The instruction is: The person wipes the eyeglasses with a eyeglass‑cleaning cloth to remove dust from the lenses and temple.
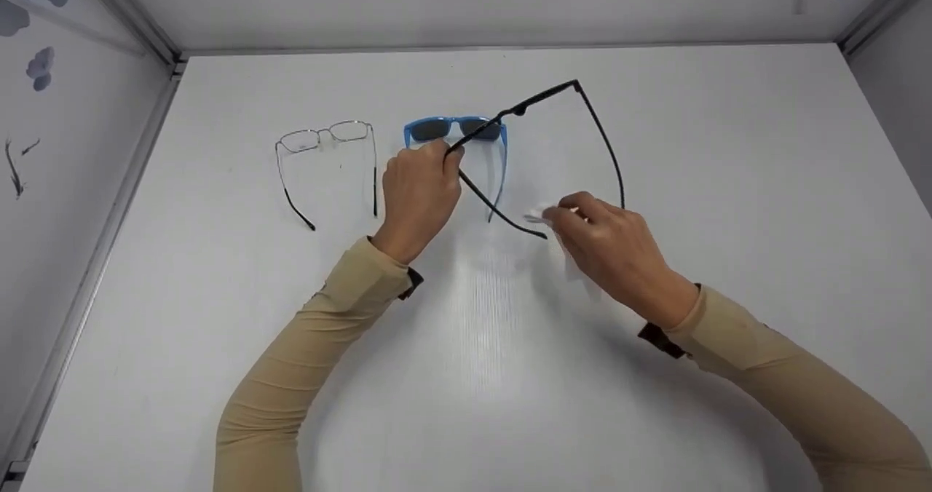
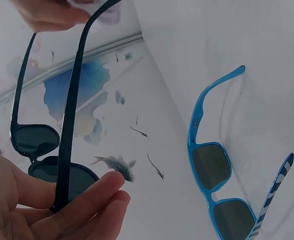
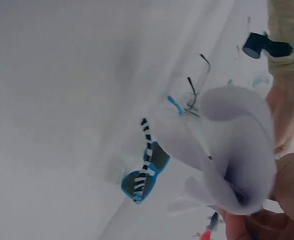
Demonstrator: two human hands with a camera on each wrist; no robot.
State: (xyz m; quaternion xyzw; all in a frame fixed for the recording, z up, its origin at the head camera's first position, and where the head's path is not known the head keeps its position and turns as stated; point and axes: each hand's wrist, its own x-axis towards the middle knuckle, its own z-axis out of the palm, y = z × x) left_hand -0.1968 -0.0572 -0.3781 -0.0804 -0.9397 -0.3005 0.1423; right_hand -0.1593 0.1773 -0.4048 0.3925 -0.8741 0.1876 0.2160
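My left hand (image 1: 422, 186) grips black sunglasses (image 1: 542, 99) at one hinge corner, holding them raised over the table with both temples unfolded. Their dark lenses (image 2: 36, 140) show in the left wrist view, beyond the fingers. My right hand (image 1: 611, 244) pinches a thin white cloth (image 1: 537, 217) close to the free temple tips. In the right wrist view the cloth (image 3: 247, 135) is folded over in loose curves and hides part of the scene behind it. Blue sunglasses (image 1: 429, 129) lie on the table behind my left hand, temples open, partly covered in the head view.
Wire-rimmed eyeglasses (image 1: 376, 193) with black temple tips lie on the left of the white table (image 1: 728, 150). Walls with printed flowers and fish (image 2: 116, 167) enclose its back and sides.
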